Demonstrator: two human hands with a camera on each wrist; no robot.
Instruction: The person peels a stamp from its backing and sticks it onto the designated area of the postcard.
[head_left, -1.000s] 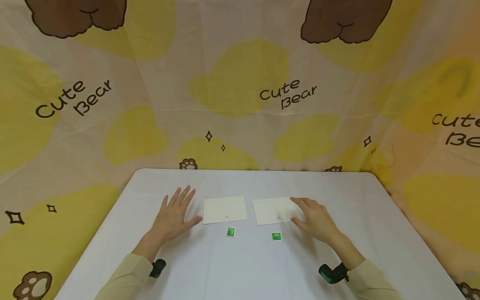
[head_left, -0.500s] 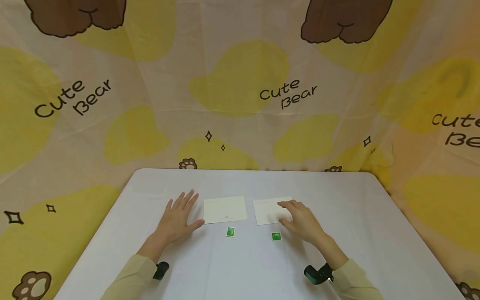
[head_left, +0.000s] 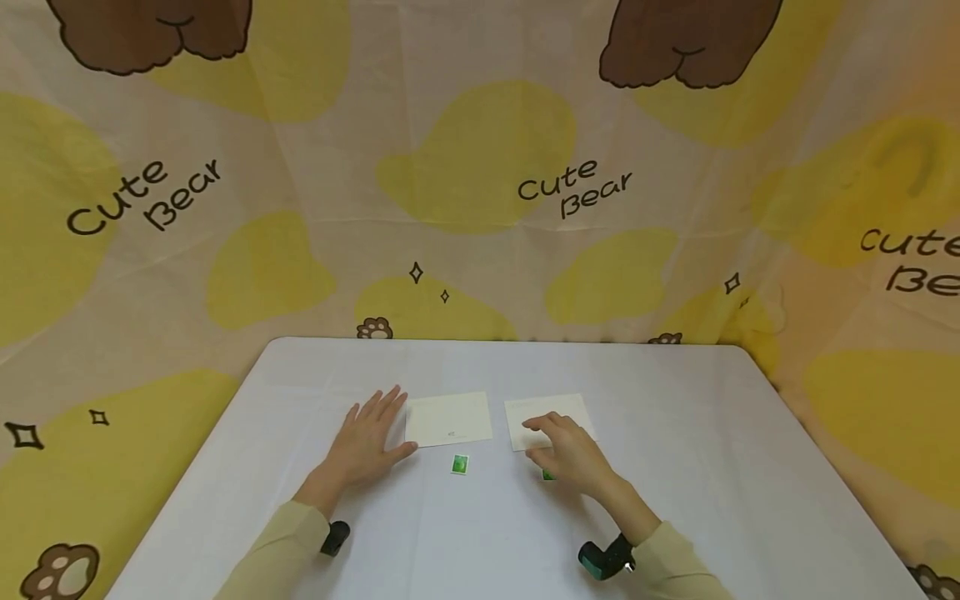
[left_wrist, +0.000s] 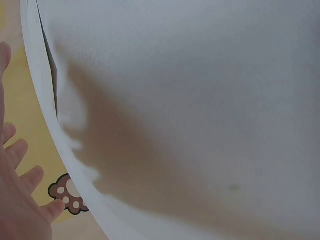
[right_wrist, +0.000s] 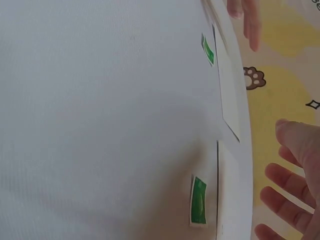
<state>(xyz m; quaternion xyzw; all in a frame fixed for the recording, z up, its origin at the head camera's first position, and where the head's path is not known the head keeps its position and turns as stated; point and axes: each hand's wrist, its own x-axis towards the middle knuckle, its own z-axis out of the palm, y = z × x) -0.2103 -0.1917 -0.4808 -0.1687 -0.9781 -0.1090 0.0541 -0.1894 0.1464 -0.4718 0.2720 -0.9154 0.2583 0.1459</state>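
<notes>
Table point(head_left: 465, 533): white, far corners rounded, its far edge against a cream and yellow cloth point(head_left: 480, 158) lettered "Cute Bear".

Left card point(head_left: 450, 419): off-white, flat, nearer the table's far edge, midway between its side edges; a small faint mark by the card's near edge.

Right card point(head_left: 551, 405): similar, flat, just beside the first, toward the table's right edge; partly covered by a hand.

Left stamp point(head_left: 460, 464): green, white-bordered, flat, just on the near side of the left card.

Right stamp point(right_wrist: 198, 201): of the same kind, just on the near side of the right card; mostly hidden in the head view.

Left hand point(head_left: 363, 442): fingers spread, holding nothing; thumb by the left card's near left corner, contact impossible to tell.

Right hand point(head_left: 573, 454): above the right card and stamp, fingers loosely bent, thumb apart from forefinger, holding nothing.
</notes>
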